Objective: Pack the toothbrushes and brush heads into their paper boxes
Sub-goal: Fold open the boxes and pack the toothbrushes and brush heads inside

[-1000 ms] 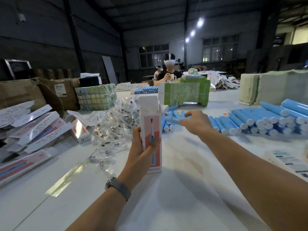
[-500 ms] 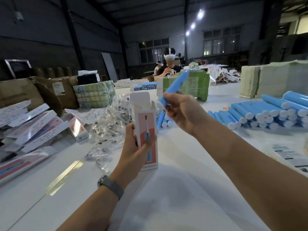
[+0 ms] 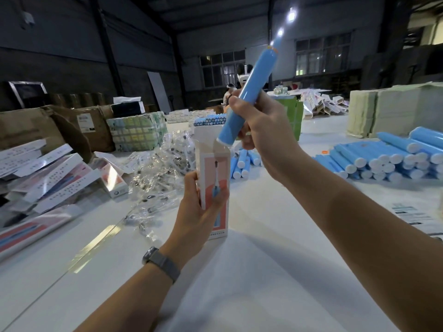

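Note:
My left hand (image 3: 200,207) grips an upright white and pink paper box (image 3: 215,168) with its top flap open, standing on the white table (image 3: 251,283). My right hand (image 3: 261,125) holds a blue toothbrush handle (image 3: 249,97) tilted steeply, its white bottom end right at the box's open mouth. A heap of brush heads in clear bags (image 3: 165,164) lies left of the box. Stacked blue toothbrush handles (image 3: 388,156) lie to the right, with a few more blue handles (image 3: 243,161) just behind the box.
Flat and finished paper boxes (image 3: 45,173) pile up at the left, with brown cartons (image 3: 79,125) behind them. Pale green stacks (image 3: 393,111) stand at the back right, printed leaflets (image 3: 412,214) lie at the right edge. A person sits across the table, mostly hidden.
My right hand picked a blue handle from the pile, lifted it and swung it upright, bringing its white end to the box's open top. My left hand kept the box upright.

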Demonstrator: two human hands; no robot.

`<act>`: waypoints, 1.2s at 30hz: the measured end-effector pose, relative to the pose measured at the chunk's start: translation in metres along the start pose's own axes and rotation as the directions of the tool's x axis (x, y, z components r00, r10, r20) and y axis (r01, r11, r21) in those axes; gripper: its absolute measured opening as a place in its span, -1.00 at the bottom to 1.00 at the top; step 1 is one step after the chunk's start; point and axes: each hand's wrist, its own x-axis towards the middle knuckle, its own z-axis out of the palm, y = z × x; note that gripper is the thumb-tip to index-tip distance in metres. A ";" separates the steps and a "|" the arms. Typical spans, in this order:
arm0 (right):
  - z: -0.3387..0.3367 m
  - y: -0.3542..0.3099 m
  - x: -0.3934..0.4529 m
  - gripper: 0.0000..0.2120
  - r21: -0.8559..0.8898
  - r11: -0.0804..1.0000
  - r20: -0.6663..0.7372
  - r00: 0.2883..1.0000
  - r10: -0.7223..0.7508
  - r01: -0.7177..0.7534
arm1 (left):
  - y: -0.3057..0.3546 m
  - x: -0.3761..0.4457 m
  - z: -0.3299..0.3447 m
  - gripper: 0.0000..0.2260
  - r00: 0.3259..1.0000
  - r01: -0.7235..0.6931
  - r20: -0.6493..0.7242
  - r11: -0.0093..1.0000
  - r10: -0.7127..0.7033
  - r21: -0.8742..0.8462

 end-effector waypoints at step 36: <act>0.007 0.055 -0.009 -0.94 -0.355 0.913 -0.060 0.969 -0.238 0.202 | 0.003 0.011 -0.007 -0.76 0.944 -0.082 -0.303 0.982 0.132 0.172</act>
